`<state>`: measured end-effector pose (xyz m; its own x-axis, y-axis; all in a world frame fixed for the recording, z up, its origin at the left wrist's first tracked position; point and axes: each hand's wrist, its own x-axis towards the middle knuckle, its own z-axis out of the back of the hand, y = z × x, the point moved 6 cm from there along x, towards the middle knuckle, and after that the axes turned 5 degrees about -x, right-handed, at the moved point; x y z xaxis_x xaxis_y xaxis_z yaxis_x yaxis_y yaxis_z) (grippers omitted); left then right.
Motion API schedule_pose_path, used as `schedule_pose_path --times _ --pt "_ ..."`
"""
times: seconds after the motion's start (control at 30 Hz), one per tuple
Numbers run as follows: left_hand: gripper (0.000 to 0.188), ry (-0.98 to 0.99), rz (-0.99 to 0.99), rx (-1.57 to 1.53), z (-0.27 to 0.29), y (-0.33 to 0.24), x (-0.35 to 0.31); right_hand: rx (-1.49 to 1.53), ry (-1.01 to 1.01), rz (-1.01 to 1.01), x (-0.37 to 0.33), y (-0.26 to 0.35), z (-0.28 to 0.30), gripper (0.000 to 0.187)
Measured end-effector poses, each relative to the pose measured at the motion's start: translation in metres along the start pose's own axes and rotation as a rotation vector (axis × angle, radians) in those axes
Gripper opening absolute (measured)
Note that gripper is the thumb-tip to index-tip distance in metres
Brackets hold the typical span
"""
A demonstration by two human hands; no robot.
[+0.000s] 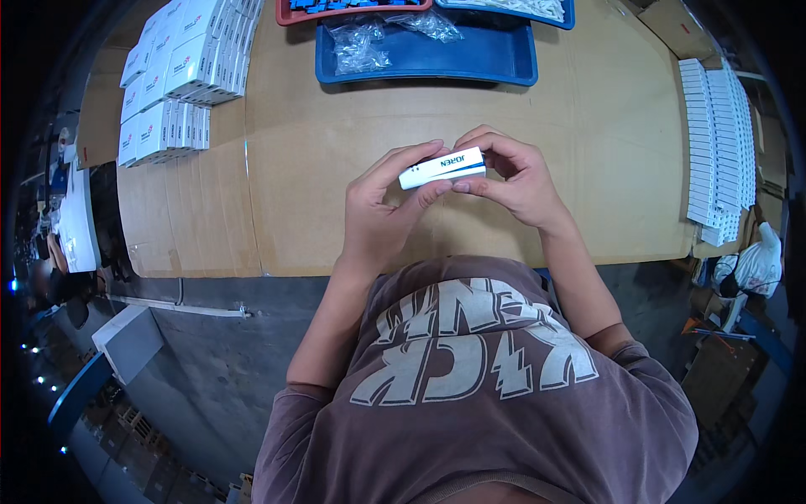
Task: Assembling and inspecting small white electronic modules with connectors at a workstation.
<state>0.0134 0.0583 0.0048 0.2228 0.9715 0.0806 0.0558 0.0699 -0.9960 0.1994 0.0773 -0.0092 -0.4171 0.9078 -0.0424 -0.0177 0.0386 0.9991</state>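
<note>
Bright centre — dark, fisheye-bent rim

The small carton [443,170] is coloured white, marked with dark lettering and a blue stripe. The table [311,202] is surfaced in tan. Blue is shown by the long tray [453,65] and by the small pieces [336,6] in the red tray [290,17]. The T-shirt [478,433] is coloured dusky purplish brown and patterned with pale grey block letters.

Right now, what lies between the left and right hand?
In the head view, a small white box lies there, held between the left hand and the right hand.
</note>
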Motion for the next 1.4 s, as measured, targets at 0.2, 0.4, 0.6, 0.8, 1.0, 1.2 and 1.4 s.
schedule_pose_path --times 0.2,0.4,0.6,0.8,1.0,1.2,1.4 --pt "0.040 -0.001 -0.094 0.151 -0.003 -0.015 0.003 -0.015 -0.059 0.076 -0.003 0.000 0.001 0.033" --pt "0.032 -0.037 -0.022 0.172 0.001 -0.007 0.002 -0.217 -0.056 0.114 -0.001 0.003 -0.001 0.034" --pt "0.038 -0.351 0.008 -0.332 0.021 0.002 0.000 0.145 -0.261 0.005 0.006 0.001 0.000 0.042" --pt "0.046 -0.235 0.062 -0.458 0.009 0.013 0.000 0.315 -0.179 -0.064 0.005 0.002 0.003 0.042" --pt "0.045 -0.048 0.049 -0.437 0.001 0.000 0.004 0.105 -0.071 0.106 0.003 0.015 -0.005 0.039" --pt "0.045 -0.003 0.046 -0.422 -0.002 -0.003 0.001 0.059 -0.078 0.180 -0.002 0.021 -0.004 0.041" --pt "0.043 -0.023 -0.016 -0.340 -0.001 -0.003 0.000 -0.020 -0.066 0.212 0.000 0.028 -0.001 0.039"
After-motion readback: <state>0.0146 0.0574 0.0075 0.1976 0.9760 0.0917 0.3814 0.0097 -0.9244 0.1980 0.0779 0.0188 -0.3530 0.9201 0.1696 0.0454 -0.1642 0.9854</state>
